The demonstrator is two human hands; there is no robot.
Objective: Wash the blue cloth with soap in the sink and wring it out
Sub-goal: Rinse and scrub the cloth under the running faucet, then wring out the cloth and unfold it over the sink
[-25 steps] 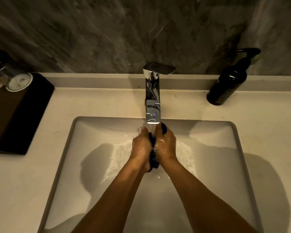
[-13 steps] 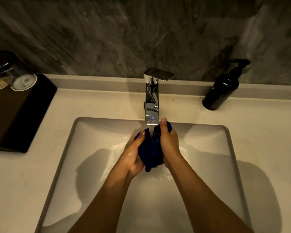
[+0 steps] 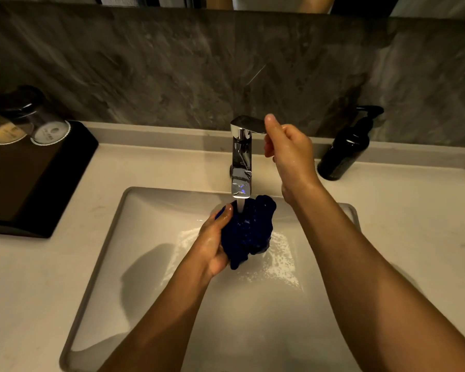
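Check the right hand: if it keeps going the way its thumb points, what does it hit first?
The tap lever. The right hand has its thumb at the lever's end, apparently touching; depth is unclear.

We are at a bathroom washstand, most likely in a hotel. A white rectangular sink (image 3: 151,264) is set under a pale stone surface (image 3: 414,224), and a chrome tap (image 3: 241,157) stands at the back rim of the sink with water running from it. Behind the tap rises a grey marbled wall panel (image 3: 172,63), with the lower edge of a mirror (image 3: 226,2) above it. To the right of the tap stands a dark pump bottle (image 3: 346,149). To the left of the tap, a black tray (image 3: 38,178) carries upturned glasses with paper caps (image 3: 50,132).
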